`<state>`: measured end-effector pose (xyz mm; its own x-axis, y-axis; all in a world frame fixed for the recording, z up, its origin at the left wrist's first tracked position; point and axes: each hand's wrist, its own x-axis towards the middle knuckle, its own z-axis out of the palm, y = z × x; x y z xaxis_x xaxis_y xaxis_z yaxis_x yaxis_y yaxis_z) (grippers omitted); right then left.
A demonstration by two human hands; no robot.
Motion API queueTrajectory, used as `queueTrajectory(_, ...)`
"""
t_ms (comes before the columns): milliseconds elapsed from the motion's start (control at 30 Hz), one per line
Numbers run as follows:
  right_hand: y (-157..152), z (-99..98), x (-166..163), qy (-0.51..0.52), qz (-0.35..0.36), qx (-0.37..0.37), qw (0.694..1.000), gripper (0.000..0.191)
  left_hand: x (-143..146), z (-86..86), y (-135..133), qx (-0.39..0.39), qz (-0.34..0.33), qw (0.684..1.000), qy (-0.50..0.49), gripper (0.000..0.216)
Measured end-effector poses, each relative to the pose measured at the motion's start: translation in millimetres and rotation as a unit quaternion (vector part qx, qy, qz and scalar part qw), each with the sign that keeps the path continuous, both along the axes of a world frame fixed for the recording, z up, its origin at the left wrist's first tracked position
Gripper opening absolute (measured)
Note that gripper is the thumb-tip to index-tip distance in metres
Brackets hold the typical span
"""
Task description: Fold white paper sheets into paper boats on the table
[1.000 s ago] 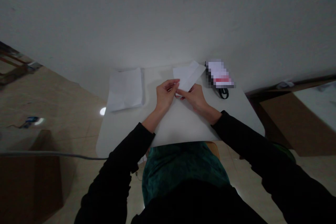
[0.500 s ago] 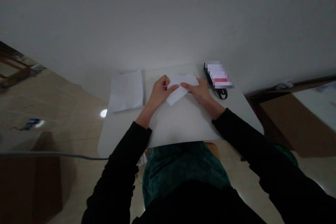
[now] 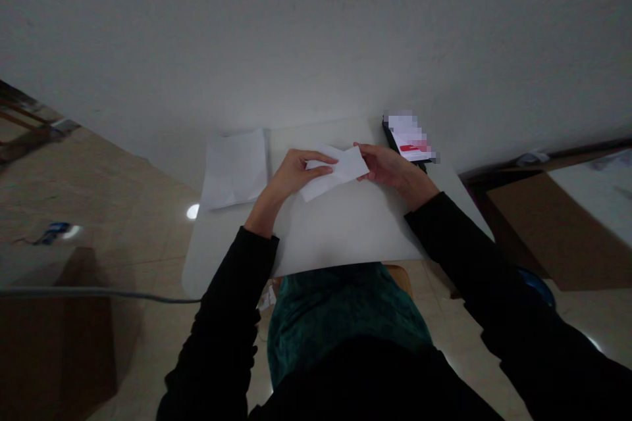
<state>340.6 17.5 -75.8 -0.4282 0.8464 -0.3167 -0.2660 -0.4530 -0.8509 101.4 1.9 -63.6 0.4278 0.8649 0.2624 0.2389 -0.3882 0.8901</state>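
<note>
Head | left hand [image 3: 291, 174] and right hand [image 3: 388, 166] clamp folded paper [image 3: 332, 173] ends | sheet stack [image 3: 236, 168] lies left

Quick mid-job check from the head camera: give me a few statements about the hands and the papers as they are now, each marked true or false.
1. The left hand and right hand both grip the folded paper. True.
2. The stack of sheets lies to the right of the hands. False: it lies to their left, on the table.
3. A dark item with a label sits at the table's far right corner. True.
4. The sleeves are white. False: they are black.
</note>
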Motion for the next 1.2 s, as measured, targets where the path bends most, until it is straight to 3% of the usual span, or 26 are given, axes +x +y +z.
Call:
queueTrajectory(100, -3, 3.9, 0, -0.018, 0.041, -0.003, 0.999, 0.024, -1, 3.1, -2, -0.017, -0.018, 1.000, -0.007, 0.022)
queueTrajectory(267, -3, 2.6, 1, -0.014, 0.060, 0.007, 0.998, 0.004, -4, 4.7, -2, -0.037, -0.019, 0.999, -0.012, 0.026)
queueTrajectory(667, -5, -3.1, 5, -0.010, 0.083, 0.032, 0.996, 0.034, -12, 2.0, -1, -0.075, -0.044, 0.996, 0.012, 0.035)
queueTrajectory(900, -5, -1.5, 4, -0.113, 0.068, 0.068, 0.989, 0.020, -11, -1.6, 0, -0.080, -0.056, 0.995, 0.016, 0.033)
queueTrajectory(1067, -3, -4.0, 6, -0.144, 0.084, 0.100, 0.981, 0.021, -11, -4.3, 1, -0.076, -0.062, 0.995, 0.028, 0.033)
queueTrajectory(1200, -3, -6.9, 4, -0.192, 0.030, 0.168, 0.966, 0.022, -10, -8.0, 3, -0.072, -0.060, 0.995, 0.033, 0.034)
